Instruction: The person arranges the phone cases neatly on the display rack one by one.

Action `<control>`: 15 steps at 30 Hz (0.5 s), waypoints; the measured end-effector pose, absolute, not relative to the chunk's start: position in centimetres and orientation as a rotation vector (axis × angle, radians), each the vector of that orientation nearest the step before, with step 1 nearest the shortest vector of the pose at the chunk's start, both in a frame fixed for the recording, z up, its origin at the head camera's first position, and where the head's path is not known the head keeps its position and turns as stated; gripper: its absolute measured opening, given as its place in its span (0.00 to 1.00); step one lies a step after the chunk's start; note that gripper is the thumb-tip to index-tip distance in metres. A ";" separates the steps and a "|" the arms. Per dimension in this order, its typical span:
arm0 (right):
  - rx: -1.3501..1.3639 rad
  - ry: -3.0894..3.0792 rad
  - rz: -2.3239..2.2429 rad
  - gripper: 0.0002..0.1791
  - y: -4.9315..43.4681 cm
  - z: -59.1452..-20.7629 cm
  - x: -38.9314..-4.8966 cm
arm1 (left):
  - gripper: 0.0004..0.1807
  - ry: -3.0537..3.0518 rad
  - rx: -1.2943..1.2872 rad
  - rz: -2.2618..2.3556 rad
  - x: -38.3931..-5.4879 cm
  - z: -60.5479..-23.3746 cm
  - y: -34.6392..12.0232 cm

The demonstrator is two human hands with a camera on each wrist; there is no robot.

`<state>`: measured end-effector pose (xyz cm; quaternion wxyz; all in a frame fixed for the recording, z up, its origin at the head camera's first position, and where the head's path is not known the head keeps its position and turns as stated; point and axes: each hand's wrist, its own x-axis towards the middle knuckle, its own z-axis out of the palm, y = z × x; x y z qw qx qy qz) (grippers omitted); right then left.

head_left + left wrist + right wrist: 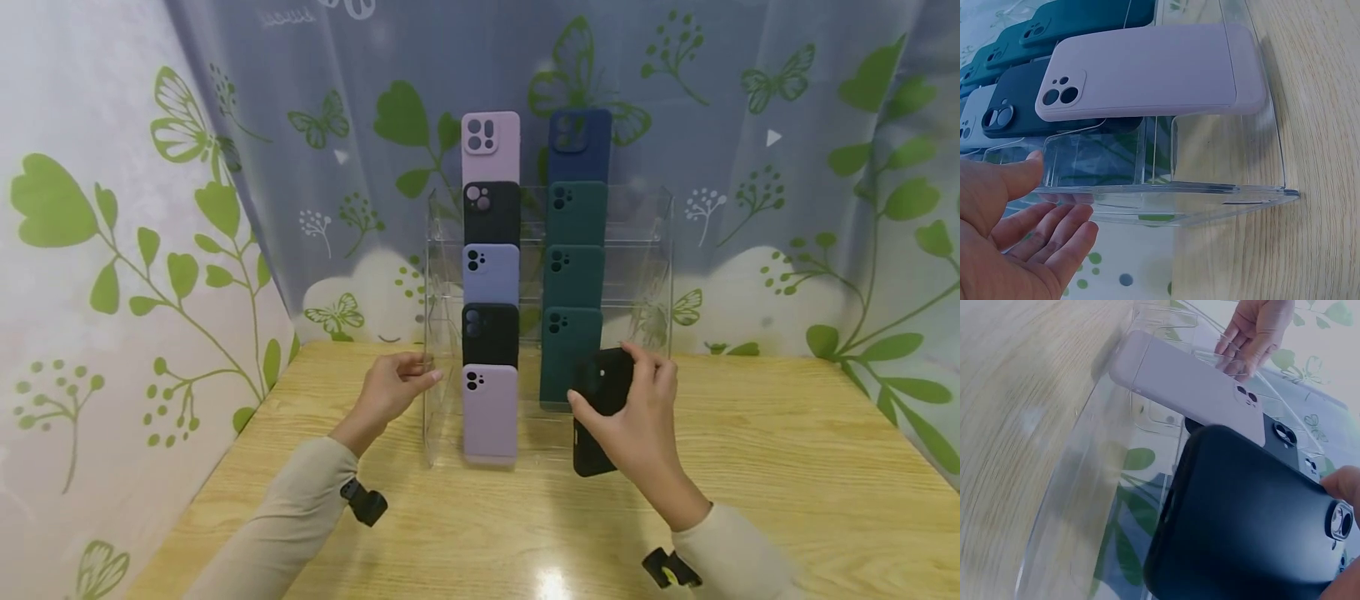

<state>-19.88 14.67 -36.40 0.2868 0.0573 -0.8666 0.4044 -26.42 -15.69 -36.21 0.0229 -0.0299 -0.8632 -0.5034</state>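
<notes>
My right hand [647, 417] grips a black phone case [600, 454] by its edges, thumb on the left side and fingers at the upper right. That case is held at the front of a clear tiered display rack [531, 454], below the lowest green case [558, 358]. In the right wrist view the black case [1229, 512] hides much of the rack. My left hand [386, 392] is at the rack's left side panel [1147, 203], thumb on one side and fingers on the other. Beside it, a pink phone case [491, 417] stands in the bottom left slot.
Above the pink case, the left column holds black [491, 333], lilac-blue [495, 273] and pink cases [504, 162]. A navy case [592, 158] tops the green ones on the right. The rack stands on a wooden table [480, 533] before a leaf-patterned curtain [337, 208].
</notes>
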 end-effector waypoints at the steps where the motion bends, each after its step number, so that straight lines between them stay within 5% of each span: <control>1: 0.150 -2.297 1.084 0.46 14.3 -36.6 -20.1 | 0.25 -2.673 -0.086 -1.561 -26.4 -36.2 -15.7; 15: 0.090 -2.088 1.037 0.45 10.7 -40.1 -22.6 | 0.25 -2.676 -0.094 -1.534 -26.5 -36.3 -15.7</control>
